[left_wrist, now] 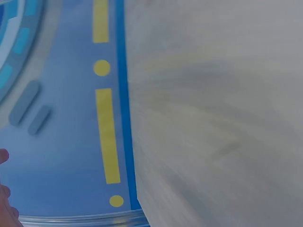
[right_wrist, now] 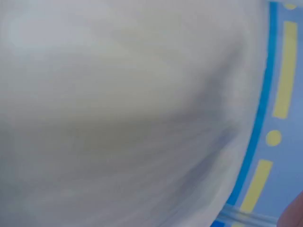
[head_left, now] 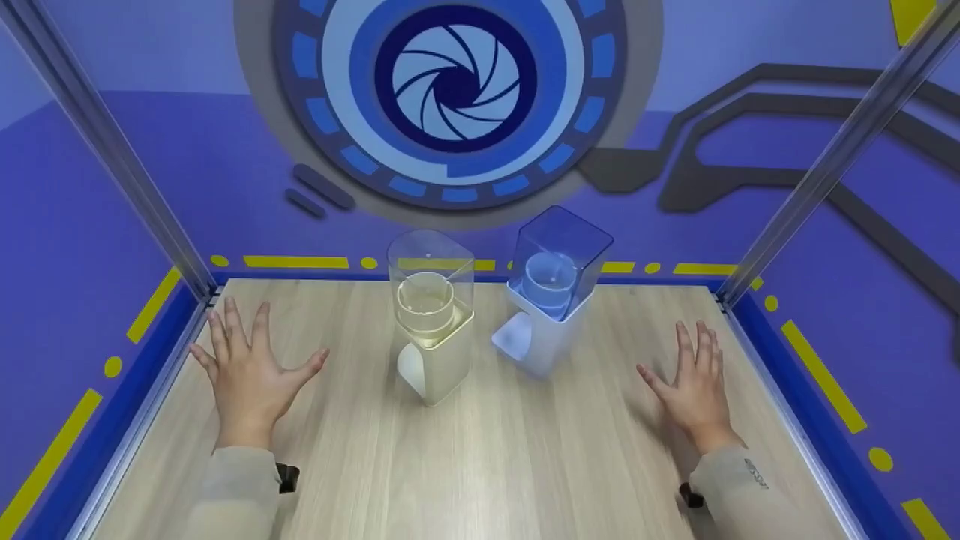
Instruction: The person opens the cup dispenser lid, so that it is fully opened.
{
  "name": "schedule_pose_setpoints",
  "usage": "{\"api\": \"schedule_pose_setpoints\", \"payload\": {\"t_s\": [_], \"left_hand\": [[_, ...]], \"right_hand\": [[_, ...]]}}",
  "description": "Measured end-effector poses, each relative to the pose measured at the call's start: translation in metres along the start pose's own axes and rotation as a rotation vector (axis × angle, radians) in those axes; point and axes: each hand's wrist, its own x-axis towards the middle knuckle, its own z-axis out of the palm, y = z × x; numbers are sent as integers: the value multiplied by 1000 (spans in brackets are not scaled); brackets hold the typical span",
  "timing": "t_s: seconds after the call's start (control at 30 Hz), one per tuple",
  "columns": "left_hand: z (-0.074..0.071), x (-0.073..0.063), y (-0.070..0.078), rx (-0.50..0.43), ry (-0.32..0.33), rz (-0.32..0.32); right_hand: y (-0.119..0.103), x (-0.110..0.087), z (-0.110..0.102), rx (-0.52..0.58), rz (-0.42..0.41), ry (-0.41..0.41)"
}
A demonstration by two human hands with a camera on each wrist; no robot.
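Two tall containers stand near the back middle of the table, each with a see-through upper part and a cup-shaped round piece inside it. The left one is a cream container [head_left: 448, 371] with a yellowish tint; the right one, a pale blue container [head_left: 555, 341], stands slightly farther back. To the left of the cream container, my left hand [head_left: 251, 379] is spread with its fingers apart and holds nothing. My right hand [head_left: 694, 390], well to the right of the blue container, also has its fingers extended and nothing in it. Only fingertips show in the wrist views.
A light wood-grain table [head_left: 450, 480] lies under the containers. Behind it rises a blue-purple wall [head_left: 225, 187] with yellow dashes. Metal posts stand at the back corners, the left post [head_left: 135, 172] and the right post [head_left: 817, 165], with side panels beyond.
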Motion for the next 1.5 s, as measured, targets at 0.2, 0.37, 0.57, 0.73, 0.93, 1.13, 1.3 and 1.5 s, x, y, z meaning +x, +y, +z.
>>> {"api": "schedule_pose_setpoints", "payload": {"t_s": [0.2, 0.37, 0.57, 0.73, 0.93, 1.13, 1.3, 1.5], "left_hand": [[2, -11, 14, -258, 96, -23], [5, -26, 26, -507, 52, -58], [9, -48, 42, -613, 10, -133], [17, -53, 59, -689, 23, -85], [27, -56, 76, -738, 69, -18], [44, -57, 99, -793, 101, -3], [58, -59, 119, -830, 115, 4], [68, -61, 139, -835, 116, -16]], "right_hand": [[-31, -1, 5, 255, -5, 64], [-55, -14, 11, 438, 24, 70], [-84, -39, 27, 653, 47, 184], [-117, -58, 53, 883, -168, 259], [-153, -67, 78, 953, -295, 203], [-185, -57, 91, 971, -175, 89], [-212, -43, 107, 1053, -56, -24], [-239, -19, 130, 1123, -36, -103]]}}
